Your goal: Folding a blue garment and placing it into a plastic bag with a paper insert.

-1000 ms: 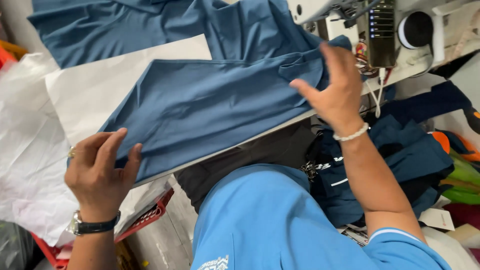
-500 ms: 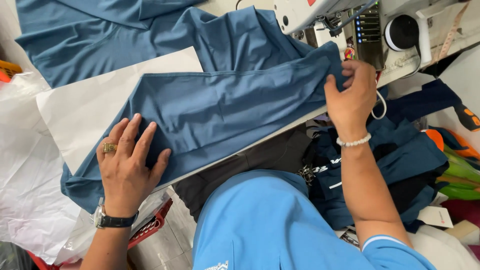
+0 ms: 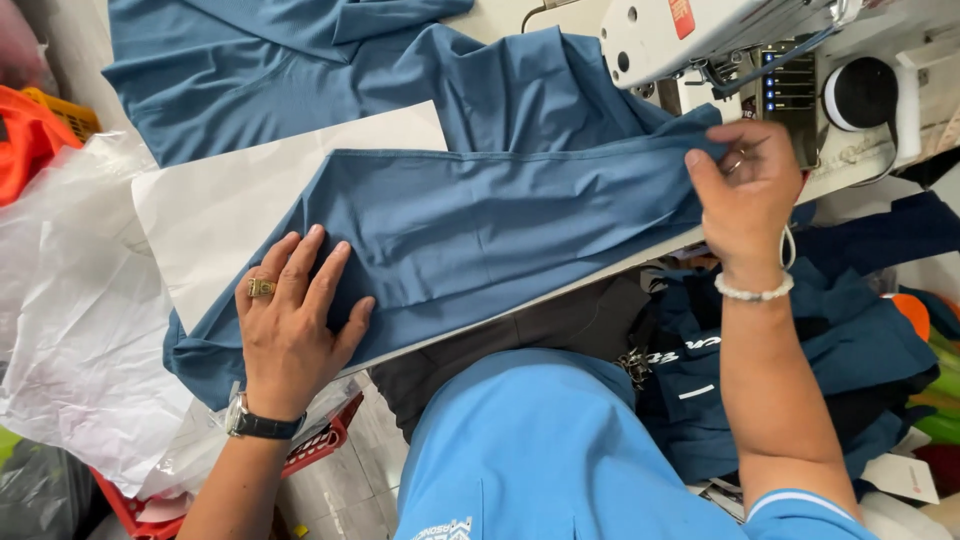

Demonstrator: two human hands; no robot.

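From the head camera, looking straight down, your left hand (image 3: 295, 315) lies flat at about 8 o'clock in the view, fingers spread and pressed down on the near end of the blue fabric panel (image 3: 480, 240), with a gold ring (image 3: 261, 288) on one finger and a dark wristwatch (image 3: 262, 424) on the wrist. The panel runs as a long folded band from your left hand up toward 2 o'clock, lying across the white table top (image 3: 215, 205) and hanging a little over its near edge at the 8 o'clock end. Your right hand (image 3: 745, 195) sits at about 2 o'clock, its fingertips drawn together and pinching the far end of that panel just beside the white sewing machine (image 3: 690, 35); a white bead bracelet (image 3: 755, 292) circles the wrist. More of the same blue cloth (image 3: 260, 70) is spread beyond the band toward 11 and 12 o'clock. At 9 o'clock a crumpled clear plastic sheet (image 3: 70, 300) drapes off the table side, with a red crate (image 3: 315, 450) partly showing under it near 7 o'clock. At 4 o'clock a heap of dark blue garments (image 3: 850, 350) lies beside your right forearm, and your light blue shirt (image 3: 540, 460) fills 6 o'clock.
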